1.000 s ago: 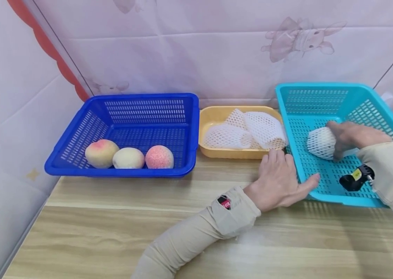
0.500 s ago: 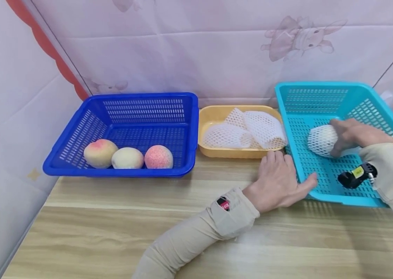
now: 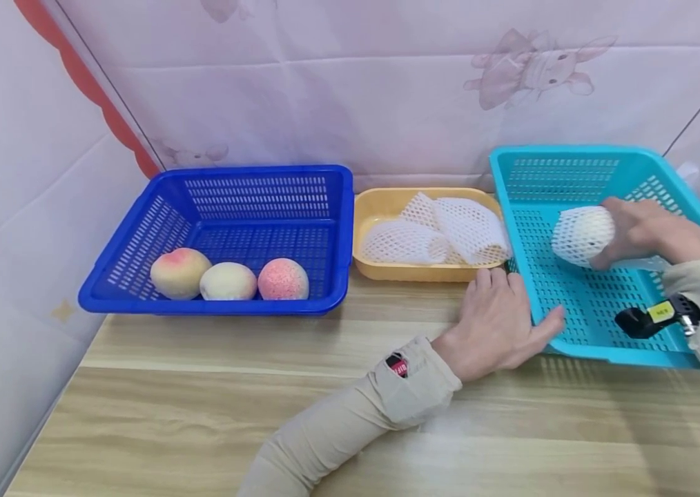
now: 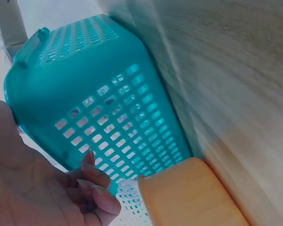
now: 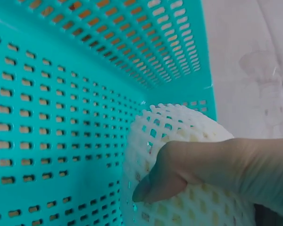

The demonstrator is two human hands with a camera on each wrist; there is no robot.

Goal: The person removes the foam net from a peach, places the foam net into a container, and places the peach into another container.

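Observation:
My right hand (image 3: 651, 231) grips a peach in a white foam net (image 3: 582, 235) inside the turquoise basket (image 3: 601, 355). In the right wrist view the thumb presses on the foam net (image 5: 193, 122), and yellowish skin shows through the mesh; the other fingers are hidden. My left hand (image 3: 493, 324) lies at that basket's front left corner, its thumb over the rim. Seen from the left wrist, its fingers (image 4: 101, 197) bend loosely beside the basket's outer wall, with nothing held in them.
A yellow tray (image 3: 400, 273) with several white foam nets (image 3: 468, 228) stands between the turquoise basket and a blue basket (image 3: 213, 306). Three peaches (image 3: 228, 281) sit along the blue basket's front. A wall rises behind the wooden table (image 3: 201, 414).
My right hand has moved a little up and to the right in the head view, taking the netted peach with it. The left hand stays at the basket's corner.

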